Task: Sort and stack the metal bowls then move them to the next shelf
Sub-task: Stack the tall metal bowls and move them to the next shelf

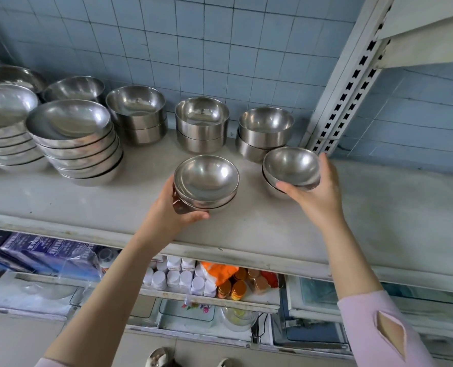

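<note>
On the grey shelf (246, 229) stand several stacks of metal bowls. My left hand (172, 210) grips a short stack of small round bowls (206, 178) at the shelf's middle front, thumb under its near side. My right hand (318, 192) holds a second small stack (290, 162) further right, thumb on the near rim and fingers round the far side. Behind them stand three stacks of straight-walled bowls (202, 123). Wide shallow bowls (74, 136) are piled at the left.
A white slotted upright post (347, 83) stands just right of the bowls, with another shelf section (418, 197) beyond it. Below the shelf edge are white bottles (177, 276), gold-lidded jars (236, 287) and blue boxes (34, 250). A tiled wall backs the shelf.
</note>
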### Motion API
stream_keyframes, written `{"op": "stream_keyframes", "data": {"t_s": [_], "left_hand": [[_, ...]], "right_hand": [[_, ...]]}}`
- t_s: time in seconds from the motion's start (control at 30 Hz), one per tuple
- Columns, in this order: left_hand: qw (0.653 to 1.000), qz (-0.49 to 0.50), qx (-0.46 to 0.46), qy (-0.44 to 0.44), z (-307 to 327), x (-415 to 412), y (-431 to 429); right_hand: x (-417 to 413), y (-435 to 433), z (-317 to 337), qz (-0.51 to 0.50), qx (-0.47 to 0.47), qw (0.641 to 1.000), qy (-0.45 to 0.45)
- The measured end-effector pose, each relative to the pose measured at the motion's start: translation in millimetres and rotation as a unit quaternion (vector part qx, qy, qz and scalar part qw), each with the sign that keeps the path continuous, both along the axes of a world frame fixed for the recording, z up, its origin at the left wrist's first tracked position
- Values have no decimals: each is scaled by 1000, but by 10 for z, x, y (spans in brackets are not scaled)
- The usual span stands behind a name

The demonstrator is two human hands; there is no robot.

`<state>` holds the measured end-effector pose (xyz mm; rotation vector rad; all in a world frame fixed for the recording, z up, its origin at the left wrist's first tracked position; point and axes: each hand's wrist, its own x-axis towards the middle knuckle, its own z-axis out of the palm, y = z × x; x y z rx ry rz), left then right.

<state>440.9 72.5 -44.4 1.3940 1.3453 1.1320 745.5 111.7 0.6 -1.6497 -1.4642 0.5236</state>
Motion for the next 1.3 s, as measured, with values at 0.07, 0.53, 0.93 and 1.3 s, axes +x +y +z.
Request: {"op": "stream_keyframes", "data": {"t_s": [0.07,0.53,0.93,1.3], "left_hand": [[1000,0,-1,-1,8,0,-6],[999,-4,29,32,46,0,-33],[999,19,10,49,39,11,-38],[999,19,2,49,56,16,-63]], "right_hand": [[-78,-70,128,16,29,999,27],[-1178,-113,91,257,-68,964,22],[-85,-23,26,15,-81,996,-22],[-573,-149,525,62,39,990,121]]}}
